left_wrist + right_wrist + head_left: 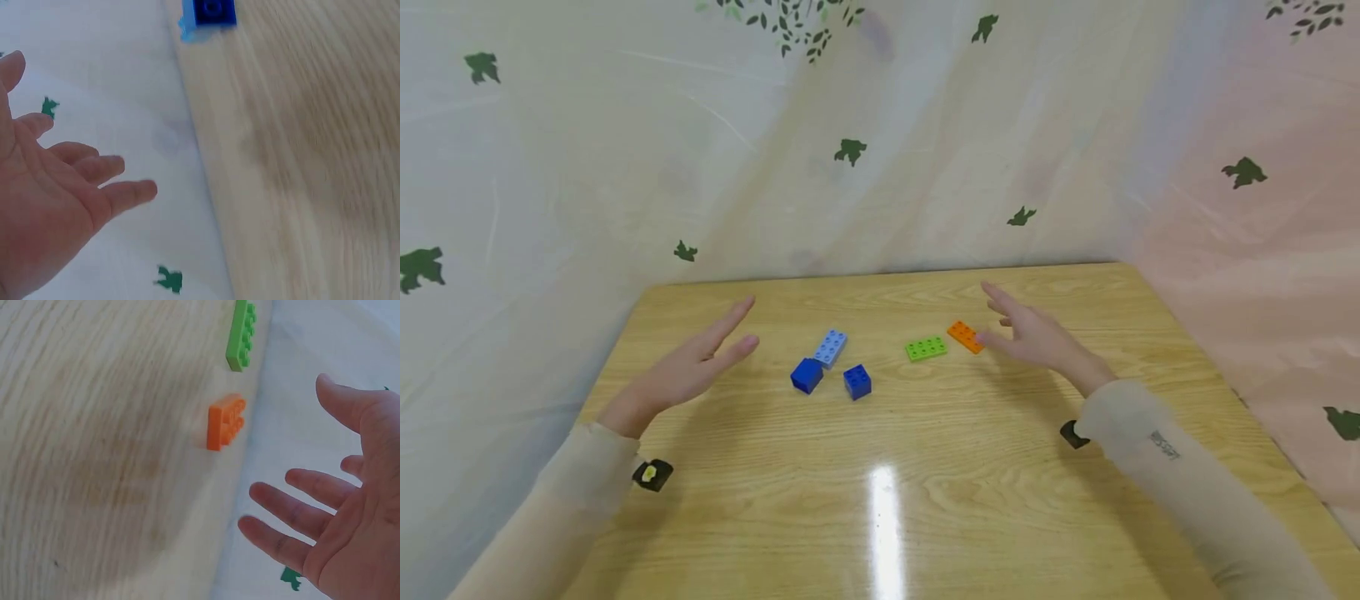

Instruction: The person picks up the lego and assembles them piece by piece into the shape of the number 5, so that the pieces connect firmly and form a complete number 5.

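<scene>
My left hand hovers above the table's left side with fingers extended and nothing held. Nearest to it lies a dark blue brick tipped over, its hollow side showing in the left wrist view. A light blue brick lies just behind that one, and another dark blue brick sits studs up to the right. My right hand, fingers spread and holding nothing, is raised over the right side. By its thumb in the head view lies an orange brick; a flat green brick rests left of it.
The wooden table carries a bright light reflection near its front. A pale cloth with green bird and leaf prints hangs along the back and sides. Small dark devices sit at both wrists.
</scene>
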### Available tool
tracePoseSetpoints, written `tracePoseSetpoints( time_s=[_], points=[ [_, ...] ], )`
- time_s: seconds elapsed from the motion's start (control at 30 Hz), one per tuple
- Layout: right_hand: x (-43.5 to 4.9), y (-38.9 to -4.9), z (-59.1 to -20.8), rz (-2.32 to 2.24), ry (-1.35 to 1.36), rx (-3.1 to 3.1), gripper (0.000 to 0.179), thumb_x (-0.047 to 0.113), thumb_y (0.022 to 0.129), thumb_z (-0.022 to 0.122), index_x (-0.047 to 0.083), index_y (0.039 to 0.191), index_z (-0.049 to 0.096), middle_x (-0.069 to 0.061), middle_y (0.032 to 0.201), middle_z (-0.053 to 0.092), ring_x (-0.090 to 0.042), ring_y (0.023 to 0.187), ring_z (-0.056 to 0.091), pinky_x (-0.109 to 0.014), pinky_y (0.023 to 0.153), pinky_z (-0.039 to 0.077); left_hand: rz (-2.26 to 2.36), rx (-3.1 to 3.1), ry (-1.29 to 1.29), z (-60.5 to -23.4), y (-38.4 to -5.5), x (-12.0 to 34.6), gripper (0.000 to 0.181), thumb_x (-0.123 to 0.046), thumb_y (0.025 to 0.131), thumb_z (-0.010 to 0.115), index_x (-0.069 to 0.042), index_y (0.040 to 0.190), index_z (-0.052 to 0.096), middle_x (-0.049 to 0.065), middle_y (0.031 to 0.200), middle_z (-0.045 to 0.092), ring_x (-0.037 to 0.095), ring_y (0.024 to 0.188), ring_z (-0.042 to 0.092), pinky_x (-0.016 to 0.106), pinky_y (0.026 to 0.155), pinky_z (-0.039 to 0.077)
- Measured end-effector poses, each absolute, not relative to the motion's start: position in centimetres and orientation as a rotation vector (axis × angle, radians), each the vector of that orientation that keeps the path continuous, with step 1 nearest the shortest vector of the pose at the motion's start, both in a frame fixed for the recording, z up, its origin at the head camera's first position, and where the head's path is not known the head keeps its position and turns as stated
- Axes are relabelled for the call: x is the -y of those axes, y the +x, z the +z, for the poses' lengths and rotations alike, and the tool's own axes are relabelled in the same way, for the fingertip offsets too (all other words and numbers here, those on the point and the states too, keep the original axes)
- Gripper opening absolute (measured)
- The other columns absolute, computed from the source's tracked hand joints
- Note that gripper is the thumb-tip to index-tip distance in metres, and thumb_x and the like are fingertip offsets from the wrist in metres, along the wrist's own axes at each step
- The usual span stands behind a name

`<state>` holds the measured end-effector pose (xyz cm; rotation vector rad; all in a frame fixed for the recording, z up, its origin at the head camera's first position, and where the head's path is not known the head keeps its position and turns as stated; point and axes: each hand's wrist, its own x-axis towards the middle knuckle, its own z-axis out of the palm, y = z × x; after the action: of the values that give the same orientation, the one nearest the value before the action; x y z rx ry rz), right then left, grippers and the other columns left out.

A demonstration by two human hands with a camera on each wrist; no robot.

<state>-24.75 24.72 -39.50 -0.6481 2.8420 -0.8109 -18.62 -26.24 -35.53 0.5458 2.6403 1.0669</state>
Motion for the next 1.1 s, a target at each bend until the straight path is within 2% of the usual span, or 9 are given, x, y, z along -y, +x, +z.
tracePoseSetpoints(
  time_s=[0.03, 0.13, 0.27, 0.37, 0.43, 0.53, 0.67, 0.9, 1.1],
  points=[
    [-24.6, -24.9, -39.7, -0.849, -0.641, -2.83, 0.089, 0.046, 0.099, 0.065, 0.014, 0.164, 0.012, -0.027, 0.151, 0.044, -0.046, 0.121, 0.059, -0.062, 0.098, 0.048, 1.116, -2.605, 0.554, -35.7, -18.5, 25.8, 0.07, -0.048, 0.108, 0.041, -0.034, 0.163, 0.0, 0.0, 0.169, 0.001, 0.031, 0.154, 0.003, 0.066, 0.117, 0.014],
    [-24.3, -25.1, -40.4, -0.951, -0.602, -2.785, 0.087, 0.04, 0.098, 0.069, 0.009, 0.162, 0.019, -0.028, 0.144, 0.052, -0.044, 0.109, 0.066, -0.057, 0.092, 0.054, 1.266, -2.49, 0.556, -36.5, -18.3, 24.8, 0.07, -0.045, 0.108, 0.044, -0.035, 0.163, 0.001, 0.003, 0.169, 0.006, 0.036, 0.152, 0.016, 0.067, 0.115, 0.021],
    [-24.0, -25.4, -41.4, -1.004, -0.517, -2.734, 0.08, 0.033, 0.098, 0.07, 0.002, 0.158, 0.026, -0.03, 0.137, 0.055, -0.033, 0.085, 0.069, -0.044, 0.075, 0.059, 1.413, -2.407, 0.513, -38.2, -18.1, 23.5, 0.071, -0.043, 0.106, 0.053, -0.035, 0.163, 0.013, 0.006, 0.167, 0.021, 0.037, 0.144, 0.038, 0.065, 0.11, 0.033],
    [-23.9, -25.8, -42.2, -1.033, -0.44, -2.667, 0.077, 0.031, 0.099, 0.069, 0.0, 0.157, 0.028, -0.03, 0.136, 0.054, -0.023, 0.063, 0.06, -0.033, 0.059, 0.053, 1.497, -2.323, 0.504, -39.6, -17.9, 22.6, 0.067, -0.038, 0.105, 0.058, -0.03, 0.162, 0.023, 0.012, 0.16, 0.035, 0.038, 0.133, 0.05, 0.062, 0.105, 0.042],
    [-24.0, -26.1, -42.8, -1.034, -0.41, -2.638, 0.076, 0.032, 0.1, 0.068, -0.002, 0.156, 0.03, -0.03, 0.135, 0.053, -0.018, 0.054, 0.054, -0.029, 0.051, 0.049, 1.533, -2.24, 0.513, -40.2, -17.8, 21.8, 0.064, -0.035, 0.105, 0.058, -0.025, 0.161, 0.028, 0.016, 0.152, 0.042, 0.038, 0.127, 0.055, 0.058, 0.102, 0.047],
    [-24.1, -26.7, -43.6, -0.985, -0.426, -2.661, 0.072, 0.033, 0.099, 0.068, -0.005, 0.152, 0.037, -0.029, 0.128, 0.058, -0.015, 0.052, 0.052, -0.028, 0.048, 0.047, 1.547, -2.12, 0.546, -40.7, -17.8, 20.3, 0.057, -0.028, 0.106, 0.057, -0.013, 0.157, 0.035, 0.024, 0.139, 0.05, 0.043, 0.119, 0.059, 0.055, 0.099, 0.051],
    [-24.2, -27.2, -44.1, -0.913, -0.439, -2.708, 0.063, 0.033, 0.099, 0.068, -0.005, 0.145, 0.048, -0.026, 0.12, 0.062, -0.016, 0.058, 0.056, -0.029, 0.052, 0.047, 1.459, -2.017, 0.578, -41.4, -17.9, 18.0, 0.05, -0.028, 0.107, 0.056, -0.005, 0.15, 0.045, 0.027, 0.126, 0.056, 0.04, 0.114, 0.062, 0.049, 0.096, 0.054],
    [-24.1, -26.6, -44.0, -0.82, -0.41, -2.726, 0.049, 0.033, 0.1, 0.067, 0.001, 0.136, 0.058, -0.018, 0.11, 0.064, -0.021, 0.074, 0.057, -0.031, 0.062, 0.049, 1.364, -1.995, 0.57, -42.3, -18.1, 15.6, 0.047, -0.034, 0.105, 0.059, -0.001, 0.139, 0.056, 0.019, 0.117, 0.064, 0.031, 0.106, 0.066, 0.042, 0.089, 0.057],
    [-24.4, -25.6, -43.3, -0.766, -0.449, -2.653, 0.05, 0.036, 0.1, 0.065, 0.004, 0.137, 0.055, -0.009, 0.09, 0.061, -0.017, 0.058, 0.051, -0.03, 0.051, 0.044, 1.346, -2.059, 0.502, -42.9, -18.2, 15.5, 0.04, -0.034, 0.105, 0.059, -0.003, 0.13, 0.063, 0.014, 0.112, 0.067, 0.028, 0.101, 0.065, 0.04, 0.085, 0.058]
  ],
)
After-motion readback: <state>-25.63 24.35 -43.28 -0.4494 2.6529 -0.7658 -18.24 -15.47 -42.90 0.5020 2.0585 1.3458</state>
